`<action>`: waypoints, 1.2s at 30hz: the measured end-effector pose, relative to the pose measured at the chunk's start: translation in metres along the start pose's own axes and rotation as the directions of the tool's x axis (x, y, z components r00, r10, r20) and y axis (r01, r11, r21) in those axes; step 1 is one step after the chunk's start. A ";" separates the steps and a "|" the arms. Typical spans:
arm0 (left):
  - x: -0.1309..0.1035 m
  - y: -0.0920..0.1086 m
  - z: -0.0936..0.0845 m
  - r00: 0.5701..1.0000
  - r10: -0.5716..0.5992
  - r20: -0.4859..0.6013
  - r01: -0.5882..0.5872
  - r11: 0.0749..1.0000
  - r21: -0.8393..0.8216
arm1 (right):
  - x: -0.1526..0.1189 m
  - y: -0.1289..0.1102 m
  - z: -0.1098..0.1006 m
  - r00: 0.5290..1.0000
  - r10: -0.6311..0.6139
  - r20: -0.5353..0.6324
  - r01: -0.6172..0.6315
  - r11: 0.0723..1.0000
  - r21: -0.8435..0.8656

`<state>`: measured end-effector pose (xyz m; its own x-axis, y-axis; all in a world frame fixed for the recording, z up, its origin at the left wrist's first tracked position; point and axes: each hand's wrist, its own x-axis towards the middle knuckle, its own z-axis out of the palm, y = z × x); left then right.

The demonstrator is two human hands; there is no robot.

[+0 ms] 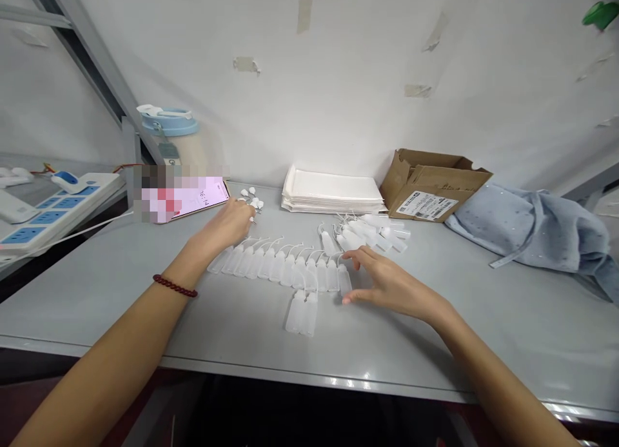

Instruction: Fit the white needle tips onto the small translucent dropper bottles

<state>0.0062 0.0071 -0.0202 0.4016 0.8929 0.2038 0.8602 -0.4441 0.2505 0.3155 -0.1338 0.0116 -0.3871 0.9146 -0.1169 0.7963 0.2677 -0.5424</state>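
A row of small flat translucent plastic bottles (279,266) with thin white strings at their necks lies across the table. Two more such bottles (302,313) lie side by side in front of the row. My right hand (382,280) is at the row's right end, thumb and index finger spread around the last bottle (344,280); whether they touch it I cannot tell. Beyond it is a loose heap of similar bottles (370,231). My left hand (235,222) has its fingertips pinched together beside several small white caps (249,194); what is between them is hidden.
A phone (193,198) and a blue-lidded cup (174,137) stand at the back left, near a power strip (62,205). A stack of white sheets (333,190), an open cardboard box (430,186) and blue-grey cloth (532,231) line the back. The table's front edge (309,377) runs close to me.
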 end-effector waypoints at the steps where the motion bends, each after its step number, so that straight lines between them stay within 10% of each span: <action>1: -0.001 0.003 -0.002 1.000 0.006 0.000 -0.006 1.000 0.004 | 0.000 -0.001 0.002 1.000 0.008 0.022 -0.008 1.000 -0.011; 14: -0.020 0.071 -0.028 0.998 0.027 -0.055 -0.046 0.926 -0.375 | 0.002 0.001 0.003 0.998 0.039 0.039 -0.041 0.998 0.043; 18: -0.026 0.093 -0.022 0.993 0.046 0.104 0.053 0.621 -0.782 | -0.002 -0.002 -0.006 0.993 -0.035 -0.111 0.054 0.985 0.165; 24: -0.035 0.119 -0.008 0.971 0.120 0.208 0.169 0.275 -0.947 | -0.004 -0.016 -0.003 0.977 -0.046 -0.209 0.164 0.789 0.593; 36: -0.045 0.139 0.005 0.942 0.183 0.280 0.287 -0.013 -0.958 | 0.003 -0.028 0.021 0.970 0.104 -0.220 0.155 0.433 0.888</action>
<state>0.1088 -0.0942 0.0008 0.6241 0.7809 -0.0274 -0.1968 0.1910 0.9617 0.2824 -0.1451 0.0093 -0.1899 0.9817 0.0133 -0.1276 -0.0113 -0.9918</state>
